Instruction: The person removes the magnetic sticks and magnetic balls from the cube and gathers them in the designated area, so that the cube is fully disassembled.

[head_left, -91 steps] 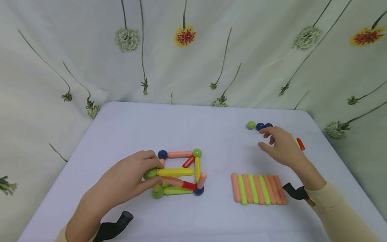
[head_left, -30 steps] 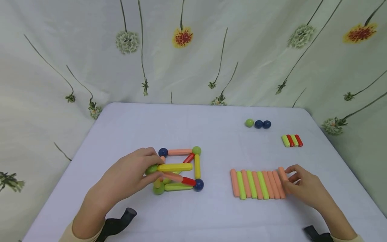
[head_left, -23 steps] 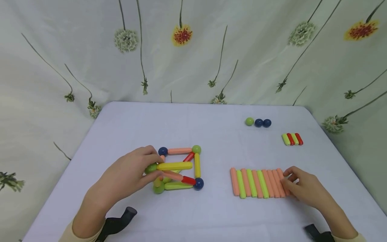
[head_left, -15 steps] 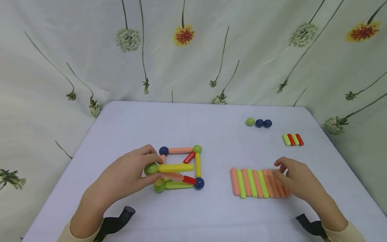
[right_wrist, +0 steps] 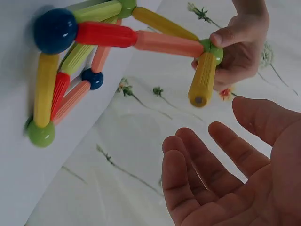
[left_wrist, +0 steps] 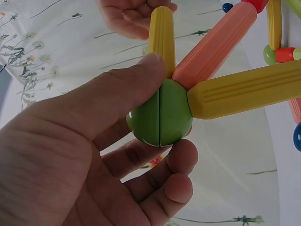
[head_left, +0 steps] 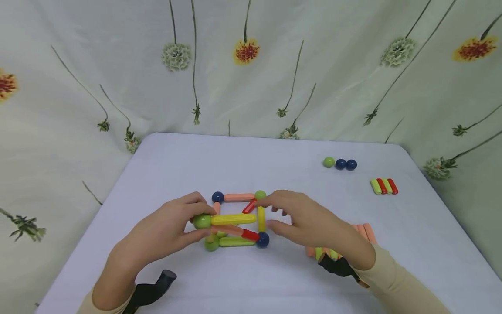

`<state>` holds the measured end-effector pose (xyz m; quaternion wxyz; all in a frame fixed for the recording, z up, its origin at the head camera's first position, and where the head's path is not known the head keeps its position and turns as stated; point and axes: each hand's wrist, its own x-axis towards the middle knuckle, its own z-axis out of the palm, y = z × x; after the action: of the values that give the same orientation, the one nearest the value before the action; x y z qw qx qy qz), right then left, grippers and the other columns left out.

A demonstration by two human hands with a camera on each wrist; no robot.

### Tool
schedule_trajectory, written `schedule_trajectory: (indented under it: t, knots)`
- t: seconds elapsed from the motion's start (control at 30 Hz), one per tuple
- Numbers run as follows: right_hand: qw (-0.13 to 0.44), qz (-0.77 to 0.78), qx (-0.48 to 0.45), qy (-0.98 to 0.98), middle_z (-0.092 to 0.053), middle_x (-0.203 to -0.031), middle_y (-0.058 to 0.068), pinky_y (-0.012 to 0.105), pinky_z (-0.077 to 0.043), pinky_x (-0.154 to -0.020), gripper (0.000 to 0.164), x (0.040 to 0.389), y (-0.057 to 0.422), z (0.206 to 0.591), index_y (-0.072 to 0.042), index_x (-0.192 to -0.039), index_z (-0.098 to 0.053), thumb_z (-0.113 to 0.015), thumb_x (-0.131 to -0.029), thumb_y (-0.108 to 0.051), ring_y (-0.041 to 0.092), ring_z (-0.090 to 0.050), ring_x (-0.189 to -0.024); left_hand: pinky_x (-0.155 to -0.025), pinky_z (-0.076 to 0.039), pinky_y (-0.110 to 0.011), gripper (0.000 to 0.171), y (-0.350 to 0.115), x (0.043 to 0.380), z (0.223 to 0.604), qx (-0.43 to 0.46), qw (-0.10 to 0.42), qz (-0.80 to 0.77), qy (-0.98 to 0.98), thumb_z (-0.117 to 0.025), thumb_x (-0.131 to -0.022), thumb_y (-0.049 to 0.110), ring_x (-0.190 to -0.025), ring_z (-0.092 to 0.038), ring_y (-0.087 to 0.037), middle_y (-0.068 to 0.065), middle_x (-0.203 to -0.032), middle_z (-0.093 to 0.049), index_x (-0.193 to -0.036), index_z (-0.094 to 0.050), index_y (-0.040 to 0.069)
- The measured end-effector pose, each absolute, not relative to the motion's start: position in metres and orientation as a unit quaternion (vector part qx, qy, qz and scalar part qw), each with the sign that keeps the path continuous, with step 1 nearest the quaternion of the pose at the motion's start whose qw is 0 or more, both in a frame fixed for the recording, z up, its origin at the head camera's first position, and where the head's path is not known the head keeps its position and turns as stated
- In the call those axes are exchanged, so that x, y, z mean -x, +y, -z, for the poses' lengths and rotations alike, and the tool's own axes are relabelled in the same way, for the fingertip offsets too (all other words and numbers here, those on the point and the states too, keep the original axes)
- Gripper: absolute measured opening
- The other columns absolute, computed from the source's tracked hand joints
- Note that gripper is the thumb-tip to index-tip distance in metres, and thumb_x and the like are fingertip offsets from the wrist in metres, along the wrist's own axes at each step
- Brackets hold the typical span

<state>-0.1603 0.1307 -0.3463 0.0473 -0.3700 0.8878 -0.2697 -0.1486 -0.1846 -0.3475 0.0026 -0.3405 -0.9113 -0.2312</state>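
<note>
My left hand (head_left: 164, 233) pinches a green ball (left_wrist: 176, 113) between thumb and fingers, above the table. From this ball a yellow magnetic rod (head_left: 234, 219) sticks out to the right with its far end free. A salmon rod (left_wrist: 216, 44) and another yellow rod (left_wrist: 244, 89) also join the ball. The salmon rod meets a red rod (right_wrist: 106, 35) that runs to a blue ball (head_left: 262, 240) on the table frame. My right hand (head_left: 303, 218) hovers just right of the frame, fingers relaxed and holding nothing; the right wrist view shows its palm bare.
Salmon and lime rods (head_left: 368, 233) lie in a row under my right forearm, partly hidden. Farther back sit a loose green ball (head_left: 328, 162) and two blue balls (head_left: 340, 164). Short red and lime rods (head_left: 384, 186) lie near the table's right edge.
A salmon rod that stood at the near blue ball went to the right end of the row, released there by my right hand. That hand has since moved left to the frame.
</note>
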Motion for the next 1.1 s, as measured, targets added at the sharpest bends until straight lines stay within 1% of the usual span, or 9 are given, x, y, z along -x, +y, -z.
schedule_trajectory:
  t: [0.1,0.23,0.33,0.4,0.53,0.6,0.77,0.97,1.1]
  knots:
    - [0.048,0.268,0.416,0.868,-0.057,-0.122,-0.013,0.026,-0.048,-0.082,0.040,0.163,0.110,0.348,-0.023,-0.134,-0.057,-0.064,-0.096,-0.031,0.006,-0.052,-0.103,-0.063,-0.048,-0.019,0.030,-0.182,0.151,0.349,0.350,0.004,0.235,-0.907,-0.081,-0.082,0.021,-0.075,-0.051,-0.001,0.015,-0.099,-0.053,-0.110,-0.070,0.020]
    - [0.018,0.254,0.458,0.852,-0.062,-0.112,-0.011,0.021,-0.045,-0.078,0.033,0.163,0.092,0.354,-0.016,-0.125,-0.063,-0.067,-0.094,-0.025,0.006,-0.051,-0.095,-0.061,-0.047,-0.019,0.031,-0.179,0.153,0.349,0.360,0.005,0.243,-0.901,-0.081,-0.081,0.019,-0.073,-0.050,-0.002,0.016,-0.096,-0.052,-0.110,-0.070,0.020]
    - [0.007,0.264,0.467,0.844,-0.063,-0.102,-0.011,0.016,-0.043,-0.072,0.027,0.160,0.087,0.359,-0.015,-0.119,-0.066,-0.069,-0.093,-0.019,0.003,-0.050,-0.084,-0.060,-0.046,-0.018,0.031,-0.176,0.154,0.349,0.361,0.004,0.244,-0.900,-0.081,-0.080,0.021,-0.072,-0.049,-0.002,0.015,-0.094,-0.051,-0.109,-0.070,0.019]
    - [0.018,0.281,0.464,0.840,-0.062,-0.095,-0.012,0.014,-0.043,-0.066,0.026,0.159,0.087,0.362,-0.014,-0.118,-0.067,-0.069,-0.092,-0.017,0.002,-0.049,-0.076,-0.061,-0.046,-0.018,0.032,-0.175,0.154,0.348,0.360,0.003,0.241,-0.901,-0.082,-0.079,0.023,-0.073,-0.049,-0.001,0.015,-0.093,-0.051,-0.108,-0.071,0.018]
    - [0.047,0.309,0.465,0.829,-0.058,-0.084,-0.013,0.015,-0.039,-0.057,0.026,0.159,0.087,0.363,-0.014,-0.118,-0.068,-0.067,-0.093,-0.016,0.001,-0.045,-0.065,-0.062,-0.047,-0.019,0.034,-0.177,0.152,0.348,0.359,0.010,0.246,-0.901,-0.082,-0.078,0.025,-0.074,-0.049,0.000,0.016,-0.092,-0.051,-0.109,-0.071,0.018]
    - [0.048,0.314,0.472,0.822,-0.056,-0.080,-0.013,0.015,-0.037,-0.054,0.025,0.160,0.085,0.364,-0.014,-0.117,-0.068,-0.066,-0.092,-0.014,0.000,-0.043,-0.062,-0.062,-0.046,-0.019,0.034,-0.179,0.151,0.349,0.360,0.016,0.253,-0.898,-0.083,-0.077,0.024,-0.074,-0.049,0.000,0.017,-0.091,-0.051,-0.109,-0.071,0.019]
    - [0.044,0.313,0.475,0.821,-0.056,-0.078,-0.013,0.013,-0.037,-0.054,0.024,0.160,0.085,0.367,-0.014,-0.114,-0.069,-0.067,-0.090,-0.011,-0.003,-0.042,-0.061,-0.062,-0.046,-0.019,0.033,-0.177,0.151,0.350,0.363,0.028,0.257,-0.895,-0.084,-0.076,0.022,-0.074,-0.050,0.000,0.018,-0.090,-0.050,-0.107,-0.071,0.021]
    - [0.109,0.310,0.462,0.824,-0.061,-0.088,-0.015,0.012,-0.043,-0.058,0.027,0.149,0.087,0.375,-0.014,-0.118,-0.067,-0.067,-0.091,-0.015,-0.001,-0.049,-0.066,-0.064,-0.047,-0.020,0.031,-0.176,0.151,0.350,0.337,0.022,0.242,-0.910,-0.083,-0.077,0.019,-0.074,-0.050,0.000,0.017,-0.090,-0.050,-0.106,-0.072,0.020]
    - [0.115,0.315,0.433,0.836,-0.061,-0.092,-0.016,0.014,-0.044,-0.059,0.029,0.140,0.096,0.379,-0.018,-0.120,-0.063,-0.067,-0.091,-0.017,0.002,-0.051,-0.067,-0.063,-0.047,-0.020,0.032,-0.174,0.151,0.351,0.351,0.030,0.251,-0.901,-0.084,-0.077,0.017,-0.073,-0.050,0.001,0.017,-0.090,-0.050,-0.106,-0.071,0.020]
